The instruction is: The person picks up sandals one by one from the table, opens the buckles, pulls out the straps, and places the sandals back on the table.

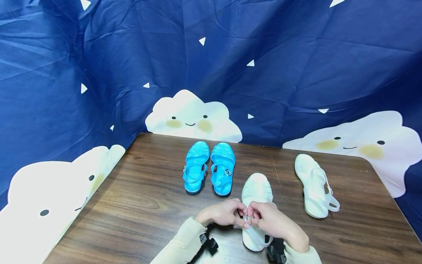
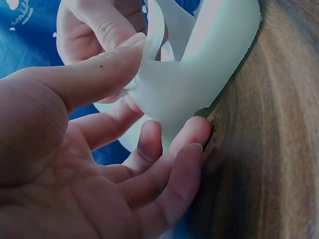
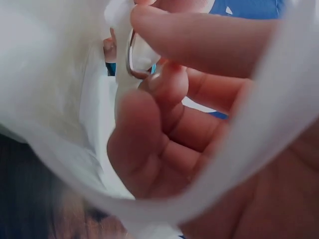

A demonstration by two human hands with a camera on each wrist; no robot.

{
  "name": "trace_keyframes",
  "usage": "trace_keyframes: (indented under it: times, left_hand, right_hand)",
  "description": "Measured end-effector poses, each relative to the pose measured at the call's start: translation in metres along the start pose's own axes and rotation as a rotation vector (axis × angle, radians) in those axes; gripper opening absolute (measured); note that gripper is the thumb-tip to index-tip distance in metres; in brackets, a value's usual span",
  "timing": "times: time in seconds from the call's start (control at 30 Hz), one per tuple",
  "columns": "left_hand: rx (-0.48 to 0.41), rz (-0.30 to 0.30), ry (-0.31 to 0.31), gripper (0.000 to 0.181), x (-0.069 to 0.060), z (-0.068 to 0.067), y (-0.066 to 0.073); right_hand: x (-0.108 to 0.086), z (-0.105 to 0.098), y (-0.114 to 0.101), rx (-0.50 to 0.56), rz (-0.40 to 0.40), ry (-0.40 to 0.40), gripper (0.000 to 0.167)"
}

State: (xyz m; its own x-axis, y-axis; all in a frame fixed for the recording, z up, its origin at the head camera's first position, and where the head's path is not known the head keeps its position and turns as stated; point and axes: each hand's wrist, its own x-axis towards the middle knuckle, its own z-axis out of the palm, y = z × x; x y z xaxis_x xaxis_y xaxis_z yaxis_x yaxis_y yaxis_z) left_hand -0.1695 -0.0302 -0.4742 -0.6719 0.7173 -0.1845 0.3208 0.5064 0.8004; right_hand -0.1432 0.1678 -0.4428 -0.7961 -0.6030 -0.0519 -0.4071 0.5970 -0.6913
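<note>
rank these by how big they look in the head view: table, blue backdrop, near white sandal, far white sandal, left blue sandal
1. Blue backdrop
2. Table
3. Near white sandal and far white sandal: unsure, the near one is closer to the camera and partly covered
4. Left blue sandal

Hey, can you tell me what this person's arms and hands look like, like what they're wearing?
The left hand and right hand wear no gloves. Long cream sleeves cover the forearms. Each wrist carries a small black device; I can't make out any markings on them.
</note>
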Motion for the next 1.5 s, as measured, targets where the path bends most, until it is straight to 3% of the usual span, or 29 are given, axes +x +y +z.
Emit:
trace_keyframes:
  times: [0.87,1.13,1.5]
  left_hand:
    - [-0.031,0.002,-0.003,0.013,0.0010,0.0004,-0.0020]
    - [-0.033,-0.022,0.004,0.013,-0.0004,-0.0004,-0.0012]
    - [-0.028,-0.005,0.011,0.013,0.0002,0.0000,-0.0033]
  right_hand:
    - [-0.0020,-0.0028,0.0026,0.157,0.067,-0.097,0.009]
    - [-0.0010,-0.0013,0.0026,0.132,0.030,-0.058,0.008]
    - [-0.0002,0.0004,0.0033,0.101,0.000,-0.015,0.011]
